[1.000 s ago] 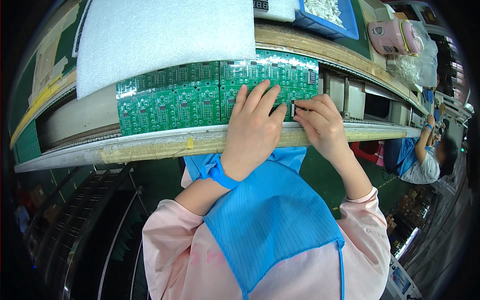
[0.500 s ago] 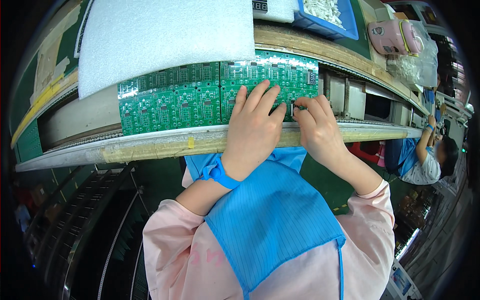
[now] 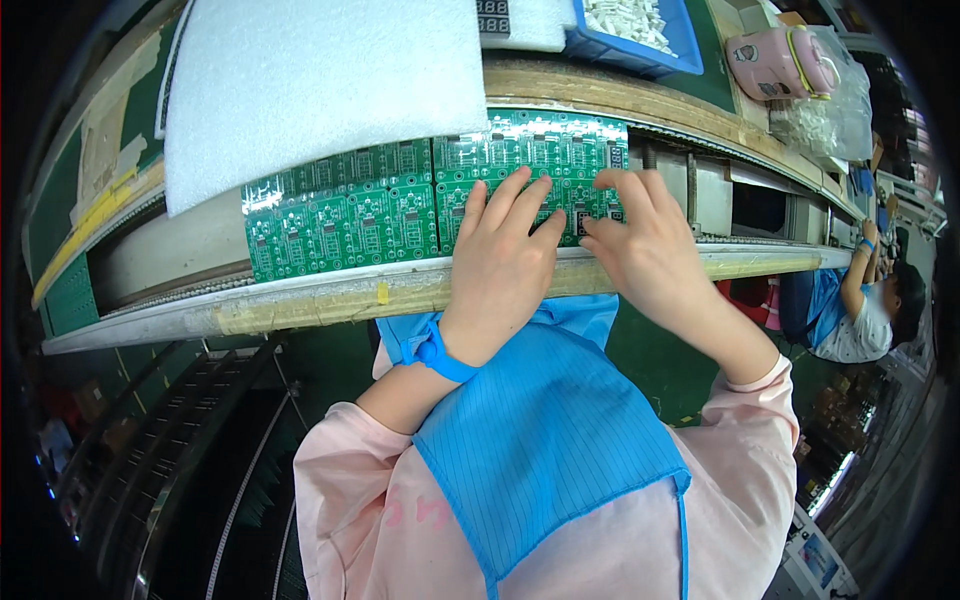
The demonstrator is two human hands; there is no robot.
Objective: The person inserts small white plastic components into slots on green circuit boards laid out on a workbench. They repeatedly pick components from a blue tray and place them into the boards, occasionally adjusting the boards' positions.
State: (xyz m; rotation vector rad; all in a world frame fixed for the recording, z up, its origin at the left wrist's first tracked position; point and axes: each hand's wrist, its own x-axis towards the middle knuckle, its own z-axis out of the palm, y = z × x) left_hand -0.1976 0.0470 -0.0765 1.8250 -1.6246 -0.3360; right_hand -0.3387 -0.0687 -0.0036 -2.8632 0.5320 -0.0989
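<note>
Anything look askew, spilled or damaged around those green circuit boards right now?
Yes: the white foam sheet sits askew, its near edge jutting over the left green circuit board and hiding part of it. No spill or obvious damage shows.

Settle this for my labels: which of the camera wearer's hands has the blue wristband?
The left hand: the blue wristband circles its wrist, while the right hand has a bare wrist.

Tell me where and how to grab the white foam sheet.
Best, I think, to pinch the white foam sheet at its lower right corner, coming from the wearer's side: it is broad and flat, and that corner overlaps the green boards, near the left hand.
</note>
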